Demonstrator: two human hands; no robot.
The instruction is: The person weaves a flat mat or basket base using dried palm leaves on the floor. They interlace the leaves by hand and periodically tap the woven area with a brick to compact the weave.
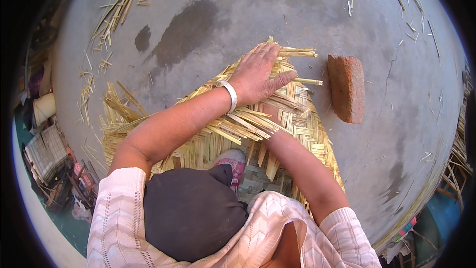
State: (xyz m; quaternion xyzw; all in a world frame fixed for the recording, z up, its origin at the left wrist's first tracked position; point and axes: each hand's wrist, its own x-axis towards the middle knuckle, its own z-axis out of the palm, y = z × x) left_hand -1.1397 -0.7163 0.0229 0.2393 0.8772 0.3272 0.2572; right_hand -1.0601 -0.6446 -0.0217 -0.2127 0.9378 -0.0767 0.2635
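Note:
A woven piece of pale yellow split-cane strips [310, 124] stands folded up in front of me, with loose strip ends sticking out along its edges. My left hand [258, 74], with a light bangle at the wrist, lies flat on its top edge, fingers stretched forward and thumb apart. Several loose strip ends [248, 124] fan out just below that wrist. My right forearm [302, 168] reaches into the fold. The right hand itself is hidden behind the strips and my left hand, so its fingers do not show.
A red brick [345, 88] rests on the grey concrete floor [386, 34] right of the weaving. Loose cane strips [124, 5] lie at the far left, with scraps scattered about. My shoe [232, 164] is beside the weaving. Household clutter [49, 154] lines the left edge.

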